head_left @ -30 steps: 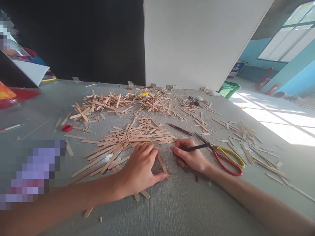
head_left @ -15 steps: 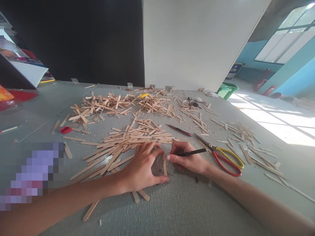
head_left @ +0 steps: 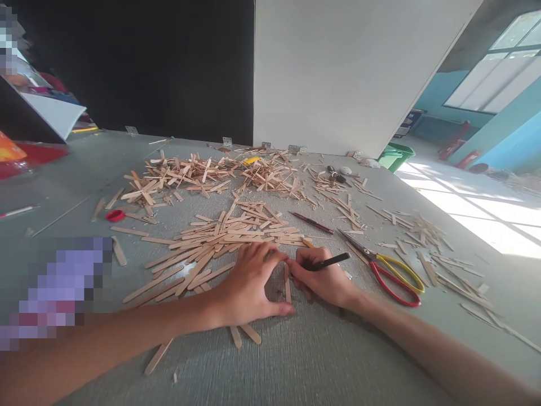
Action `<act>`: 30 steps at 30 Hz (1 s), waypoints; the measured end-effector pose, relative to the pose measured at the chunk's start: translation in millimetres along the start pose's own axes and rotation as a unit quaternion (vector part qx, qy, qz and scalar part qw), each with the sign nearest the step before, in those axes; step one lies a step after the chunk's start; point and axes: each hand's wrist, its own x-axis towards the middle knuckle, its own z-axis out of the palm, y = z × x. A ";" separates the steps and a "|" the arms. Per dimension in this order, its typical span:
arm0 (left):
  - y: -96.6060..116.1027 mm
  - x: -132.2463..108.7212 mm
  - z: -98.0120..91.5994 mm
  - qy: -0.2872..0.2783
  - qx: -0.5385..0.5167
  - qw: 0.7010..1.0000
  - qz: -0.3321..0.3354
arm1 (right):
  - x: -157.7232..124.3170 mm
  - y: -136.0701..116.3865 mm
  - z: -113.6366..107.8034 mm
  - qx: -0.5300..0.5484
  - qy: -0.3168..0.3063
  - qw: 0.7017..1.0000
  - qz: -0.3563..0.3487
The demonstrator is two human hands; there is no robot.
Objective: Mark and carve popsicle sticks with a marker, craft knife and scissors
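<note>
My left hand [head_left: 253, 287] spans a short wooden popsicle stick [head_left: 288, 285], its forefinger at the far end and its thumb at the near end. The stick lies on the table between my two hands. In my right hand [head_left: 323, 276] is a black pen [head_left: 332, 261], gripped as for writing and slanting up to the right. The right fingertips meet the left forefinger near the stick's far end; the pen's tip is hidden behind them. Many popsicle sticks [head_left: 236, 234] lie spread beyond and under my left hand.
Scissors with red and yellow handles [head_left: 395, 276] lie right of my right hand, with a dark red pen [head_left: 313, 222] beyond. Farther back are heaps of sticks [head_left: 177, 172], keys [head_left: 336, 175] and a red ring [head_left: 115, 215]. A black and white panel [head_left: 329, 73] stands behind.
My right hand has moved a little left and forward, so its fingertips now meet my left forefinger. The pen's angle has become slightly steeper. The whole view has shifted slightly.
</note>
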 end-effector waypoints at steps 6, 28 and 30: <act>0.7 0.4 1.2 -0.003 0.016 1.000 -0.004 | 0.4 -0.3 0.2 0.017 -0.003 1.000 0.003; -1.2 0.9 2.2 0.002 0.019 1.000 -0.005 | 1.3 1.8 2.5 0.003 0.001 1.000 0.011; -1.5 0.9 2.5 0.005 0.023 1.000 -0.001 | 1.2 -0.2 2.9 0.004 0.002 1.000 0.014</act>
